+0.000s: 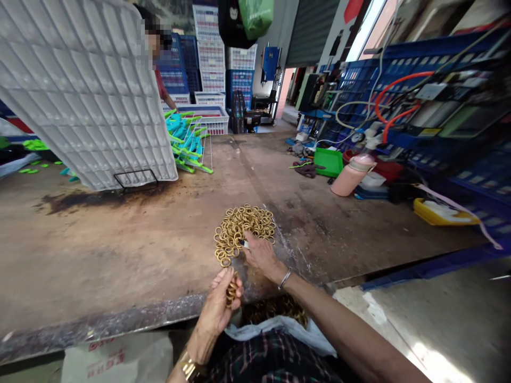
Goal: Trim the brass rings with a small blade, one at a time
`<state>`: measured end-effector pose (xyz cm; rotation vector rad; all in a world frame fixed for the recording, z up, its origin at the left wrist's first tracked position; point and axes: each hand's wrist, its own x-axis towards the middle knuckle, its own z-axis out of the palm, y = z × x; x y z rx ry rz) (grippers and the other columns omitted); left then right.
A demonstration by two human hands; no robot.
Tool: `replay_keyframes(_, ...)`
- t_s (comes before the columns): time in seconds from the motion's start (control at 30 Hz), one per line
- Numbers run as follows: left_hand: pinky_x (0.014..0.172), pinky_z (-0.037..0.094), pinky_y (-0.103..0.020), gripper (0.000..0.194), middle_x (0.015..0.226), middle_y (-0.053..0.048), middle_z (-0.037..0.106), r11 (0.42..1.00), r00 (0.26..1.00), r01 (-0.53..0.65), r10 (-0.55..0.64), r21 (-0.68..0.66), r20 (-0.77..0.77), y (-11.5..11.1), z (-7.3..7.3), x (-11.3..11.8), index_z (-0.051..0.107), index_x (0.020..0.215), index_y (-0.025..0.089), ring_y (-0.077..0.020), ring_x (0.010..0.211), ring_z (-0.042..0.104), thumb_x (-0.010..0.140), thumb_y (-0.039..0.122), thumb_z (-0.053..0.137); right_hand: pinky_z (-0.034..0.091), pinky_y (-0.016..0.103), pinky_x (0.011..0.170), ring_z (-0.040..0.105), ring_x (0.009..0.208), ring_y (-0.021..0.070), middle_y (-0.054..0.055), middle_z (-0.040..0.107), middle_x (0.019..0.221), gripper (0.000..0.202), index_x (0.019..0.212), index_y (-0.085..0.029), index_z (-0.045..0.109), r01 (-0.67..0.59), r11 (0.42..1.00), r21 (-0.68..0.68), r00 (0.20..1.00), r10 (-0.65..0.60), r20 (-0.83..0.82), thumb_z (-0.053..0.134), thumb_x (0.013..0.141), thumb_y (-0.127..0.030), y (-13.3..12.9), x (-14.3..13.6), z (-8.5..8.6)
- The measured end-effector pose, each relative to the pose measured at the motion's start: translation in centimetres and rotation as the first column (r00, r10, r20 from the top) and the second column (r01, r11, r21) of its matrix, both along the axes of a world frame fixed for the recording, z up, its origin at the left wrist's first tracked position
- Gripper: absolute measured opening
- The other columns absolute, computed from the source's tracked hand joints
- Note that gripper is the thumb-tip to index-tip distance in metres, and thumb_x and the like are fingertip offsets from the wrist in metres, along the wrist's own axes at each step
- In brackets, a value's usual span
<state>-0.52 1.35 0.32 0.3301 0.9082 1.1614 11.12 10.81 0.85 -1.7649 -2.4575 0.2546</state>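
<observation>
A heap of gold-coloured metal rings [247,221] lies on the worn wooden table in front of me. Over its near edge is my right hand [261,258], with a fingertip touching the rings. A small black-and-white piece [244,243] shows at these fingers; its kind cannot be made out. Closer to the table's front edge, my left hand [221,298] is closed around several gold rings [231,291], which show between thumb and fingers. Below the edge, by my lap, a pale bag [279,322] holds more rings.
A tall white padded panel [91,96] stands at left on a black wire stand [136,180]. Behind it are green and turquoise hangers [187,141] and a person [162,80]. On the right are a pink bottle [351,175], a green tray [328,162] and a yellow tray [443,213].
</observation>
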Motion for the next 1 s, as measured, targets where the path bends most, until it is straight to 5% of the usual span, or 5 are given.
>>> replay_keyframes(0.43, 0.033, 0.024, -0.011, 0.030, 0.068, -0.001, 0.061, 1.000, 0.988, -0.020, 0.024, -0.022, 0.155, 0.7, -0.5, -1.4, 0.055, 0.083, 0.014, -0.0070, 0.051, 0.054, 0.059, 0.021, 0.073, 0.036, 0.025, 0.063, 0.062, 0.078, 0.0192, 0.008, 0.066, 0.085, 0.018, 0.099, -0.019, 0.051, -0.056, 0.998, 0.006, 0.996, 0.055, 0.069, 0.043, 0.084, -0.024, 1.1, -1.5, 0.6)
replay_keyframes(0.57, 0.033, 0.026, -0.011, 0.030, 0.078, -0.003, 0.064, 0.999, 0.983, -0.034, 0.039, -0.028, 0.181, 0.8, -0.4, -1.3, 0.056, 0.083, 0.014, -0.0089, 0.055, 0.058, 0.060, 0.022, 0.074, 0.034, 0.024, 0.064, 0.061, 0.078, 0.0169, 0.005, 0.066, 0.085, 0.016, 0.096, -0.021, 0.053, -0.067, 0.998, 0.010, 0.998, 0.067, 0.015, 0.043, 0.084, -0.024, 1.2, -0.8, 0.4)
replay_keyframes(0.73, 0.033, 0.023, -0.011, 0.028, 0.061, 0.002, 0.056, 0.996, 0.979, -0.077, 0.084, -0.047, 0.186, 0.8, -0.4, -1.1, 0.049, 0.067, 0.015, -0.0065, 0.050, 0.053, 0.060, 0.027, 0.074, 0.031, 0.022, 0.058, 0.057, 0.067, 0.0140, 0.003, 0.064, 0.073, 0.017, 0.083, -0.020, 0.058, 0.073, 0.997, 0.004, 0.976, -0.070, -0.208, 0.043, 0.082, -0.030, 1.3, 0.1, -0.5)
replay_keyframes(0.83, 0.033, 0.022, -0.011, 0.030, 0.058, 0.003, 0.053, 0.997, 0.988, -0.078, 0.080, -0.019, 0.129, 1.1, -0.3, -0.8, 0.048, 0.065, 0.015, -0.0057, 0.048, 0.050, 0.062, 0.030, 0.073, 0.032, 0.020, 0.056, 0.051, 0.060, 0.0115, 0.000, 0.060, 0.066, 0.018, 0.073, -0.019, 0.057, 0.122, 0.989, -0.079, 0.863, -0.145, -0.483, 0.043, 0.078, -0.029, 1.5, 0.8, -1.1)
replay_keyframes(1.0, 0.033, 0.020, -0.013, 0.034, 0.058, 0.005, 0.052, 0.997, 0.994, -0.069, 0.070, 0.017, -0.080, 1.7, -0.1, -0.1, 0.049, 0.073, 0.017, -0.0060, 0.045, 0.046, 0.059, 0.038, 0.073, 0.033, 0.020, 0.055, 0.043, 0.056, 0.0101, -0.005, 0.049, 0.058, 0.009, 0.065, -0.018, 0.053, 0.098, 0.960, -0.262, 0.546, -0.272, -0.793, 0.047, 0.069, -0.023, 1.4, 1.2, -0.4)
